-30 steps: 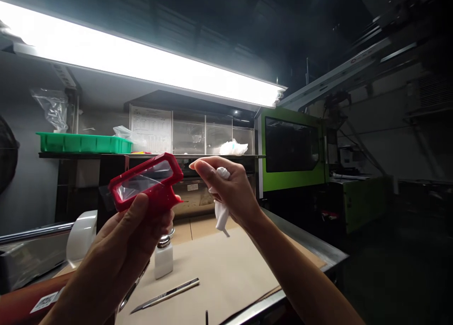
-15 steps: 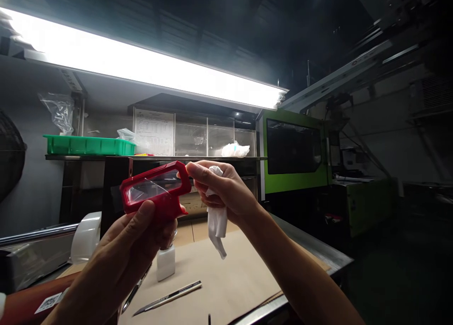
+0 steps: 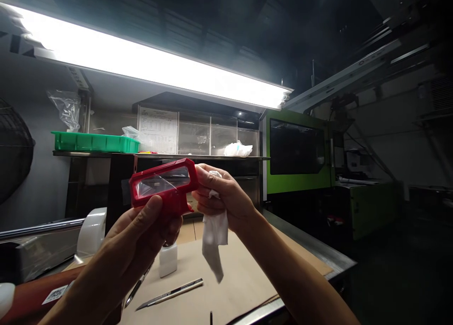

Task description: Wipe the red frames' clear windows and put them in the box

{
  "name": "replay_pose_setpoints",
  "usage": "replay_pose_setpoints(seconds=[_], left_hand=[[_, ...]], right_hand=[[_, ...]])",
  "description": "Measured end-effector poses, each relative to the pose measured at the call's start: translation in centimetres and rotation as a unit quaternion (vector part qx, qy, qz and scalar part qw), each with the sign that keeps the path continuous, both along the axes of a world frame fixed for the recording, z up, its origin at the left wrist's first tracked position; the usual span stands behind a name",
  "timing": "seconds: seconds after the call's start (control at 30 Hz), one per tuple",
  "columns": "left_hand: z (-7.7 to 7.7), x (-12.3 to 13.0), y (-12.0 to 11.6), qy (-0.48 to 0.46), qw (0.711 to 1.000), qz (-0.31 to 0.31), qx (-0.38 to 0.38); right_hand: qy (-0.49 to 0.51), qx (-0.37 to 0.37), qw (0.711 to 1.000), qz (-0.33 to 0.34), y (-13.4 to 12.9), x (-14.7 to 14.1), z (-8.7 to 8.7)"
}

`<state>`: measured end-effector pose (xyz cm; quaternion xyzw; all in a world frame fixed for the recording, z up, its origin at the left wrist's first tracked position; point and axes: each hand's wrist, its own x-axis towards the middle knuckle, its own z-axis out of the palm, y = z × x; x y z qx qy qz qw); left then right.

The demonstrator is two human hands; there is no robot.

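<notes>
A red plastic frame with a clear window (image 3: 163,193) is held up above the bench, tilted with its right end higher. My left hand (image 3: 146,230) grips its lower side, thumb in front. My right hand (image 3: 221,190) is closed around a crumpled white cloth (image 3: 215,237), whose loose end hangs down. The right fingertips meet the frame's right end; whether they pinch it is hidden. Below, a white bottle (image 3: 168,260) stands on the brown-papered bench (image 3: 233,268), with a slim craft knife (image 3: 170,294) lying in front of it.
A green tray (image 3: 95,142) and a white crumpled bag (image 3: 238,149) sit on the shelf (image 3: 198,157). At left are a white roll (image 3: 91,233) and a brown-red container (image 3: 31,294). A green machine (image 3: 300,150) stands at right, under a bright lamp (image 3: 159,56).
The view has shifted slightly, so both hands and the frame appear a little further right. The hanging cloth is more spread out and reaches lower.
</notes>
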<state>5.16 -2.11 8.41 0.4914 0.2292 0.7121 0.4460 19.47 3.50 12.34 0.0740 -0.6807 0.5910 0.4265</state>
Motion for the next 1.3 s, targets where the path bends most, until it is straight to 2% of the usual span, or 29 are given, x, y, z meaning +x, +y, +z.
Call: replay_pose_setpoints(seconds=[0.13, 0.43, 0.67, 0.87, 1.3], left_hand=[[0.4, -0.2, -0.1, 0.034, 0.999, -0.002, 0.026], [0.7, -0.5, -0.4, 0.054, 0.998, -0.023, 0.035], [0.7, -0.8, -0.7, 0.075, 0.995, -0.059, 0.021], [0.5, -1.0, -0.5, 0.084, 0.991, -0.101, 0.01], [0.5, -0.8, -0.9, 0.083, 0.994, -0.065, 0.006]], right_hand=[[0.004, 0.01, 1.0, -0.001, -0.1, -0.1, -0.1], [0.018, 0.044, 0.997, -0.063, 0.0, 0.3, 0.1], [0.02, 0.059, 0.998, -0.026, 0.8, 0.5, -0.2], [0.048, 0.055, 0.997, 0.013, 0.5, 0.2, -0.8], [0.069, 0.061, 0.995, -0.031, -0.1, -0.5, -0.8]])
